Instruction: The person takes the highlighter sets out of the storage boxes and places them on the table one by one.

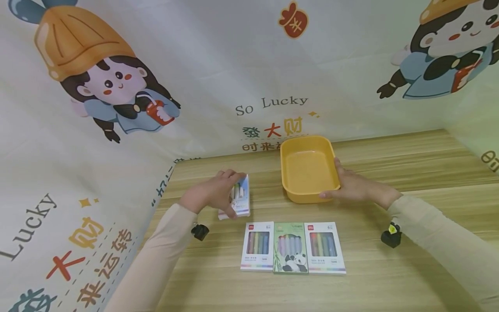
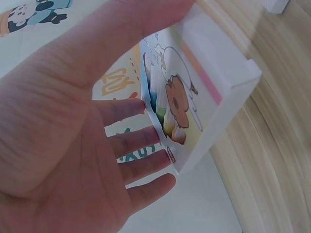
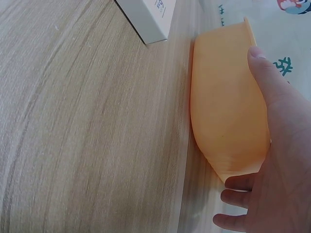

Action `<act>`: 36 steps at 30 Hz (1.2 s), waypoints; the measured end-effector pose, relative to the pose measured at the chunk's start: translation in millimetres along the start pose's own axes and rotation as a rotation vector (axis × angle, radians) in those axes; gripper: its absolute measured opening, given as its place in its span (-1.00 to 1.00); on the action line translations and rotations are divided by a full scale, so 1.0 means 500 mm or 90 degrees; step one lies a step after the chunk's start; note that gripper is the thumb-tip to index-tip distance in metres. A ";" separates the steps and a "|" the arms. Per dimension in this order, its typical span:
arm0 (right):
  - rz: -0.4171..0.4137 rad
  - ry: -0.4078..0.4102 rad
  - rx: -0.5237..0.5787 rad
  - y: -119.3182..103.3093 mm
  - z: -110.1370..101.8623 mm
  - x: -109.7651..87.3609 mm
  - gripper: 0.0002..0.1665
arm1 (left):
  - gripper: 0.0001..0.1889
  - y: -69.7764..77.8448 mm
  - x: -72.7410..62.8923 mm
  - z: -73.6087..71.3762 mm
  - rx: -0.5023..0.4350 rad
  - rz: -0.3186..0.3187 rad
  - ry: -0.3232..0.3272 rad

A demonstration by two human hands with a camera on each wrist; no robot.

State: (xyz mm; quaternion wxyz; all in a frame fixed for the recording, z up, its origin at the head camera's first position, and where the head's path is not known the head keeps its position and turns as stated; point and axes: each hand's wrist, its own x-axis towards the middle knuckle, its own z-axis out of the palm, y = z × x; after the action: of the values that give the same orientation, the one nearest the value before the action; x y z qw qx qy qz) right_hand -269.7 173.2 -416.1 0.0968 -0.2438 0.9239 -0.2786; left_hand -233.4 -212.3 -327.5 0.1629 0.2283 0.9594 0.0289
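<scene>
Near the table's far left, my left hand [image 1: 210, 191] grips a white-and-blue box of crayons [image 1: 243, 200] between thumb and fingers. In the left wrist view, that crayon box [image 2: 204, 87] shows a cartoon drawing and colored sticks, standing tilted against the fingertips. My right hand [image 1: 352, 184] holds the right side of a yellow plastic bin [image 1: 308, 198], with the thumb by its near corner. From the right wrist, the thumb lies at the rim of the bin [image 3: 228, 97] and the other fingers reach around its end. Nothing shows inside the bin.
In front of the bin, three boxes lie side by side: a white crayon box [image 1: 257, 261], a green panda box [image 1: 281, 260] and another white crayon box [image 1: 325, 261]. A printed cloth [image 1: 210, 112] hangs behind and beside the wooden table [image 1: 390, 164].
</scene>
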 end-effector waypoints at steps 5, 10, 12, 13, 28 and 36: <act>-0.004 0.002 0.003 0.000 -0.001 -0.001 0.53 | 0.25 -0.009 -0.002 0.006 0.007 0.006 0.001; -0.006 0.003 0.003 -0.001 -0.001 -0.002 0.52 | 0.27 -0.012 -0.006 0.007 0.005 0.005 -0.007; -0.006 0.003 0.003 -0.001 -0.001 -0.002 0.52 | 0.27 -0.012 -0.010 0.007 0.001 0.002 -0.011; -0.006 0.002 0.002 -0.001 -0.001 -0.002 0.52 | 0.28 -0.012 -0.013 0.008 0.002 0.002 -0.011; 0.015 -0.009 -0.013 -0.003 -0.002 -0.002 0.54 | 0.28 -0.024 -0.029 0.033 -0.012 0.003 -0.014; 0.005 -0.004 -0.005 -0.004 -0.002 -0.001 0.53 | 0.28 -0.025 -0.038 0.046 -0.031 -0.001 -0.019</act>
State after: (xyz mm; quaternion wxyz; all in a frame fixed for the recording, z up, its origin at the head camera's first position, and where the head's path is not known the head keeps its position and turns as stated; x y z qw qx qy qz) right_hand -268.9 172.4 -414.1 0.1000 -0.2412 0.9257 -0.2738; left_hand -215.0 -232.4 -345.1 0.1826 0.2237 0.9561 0.0490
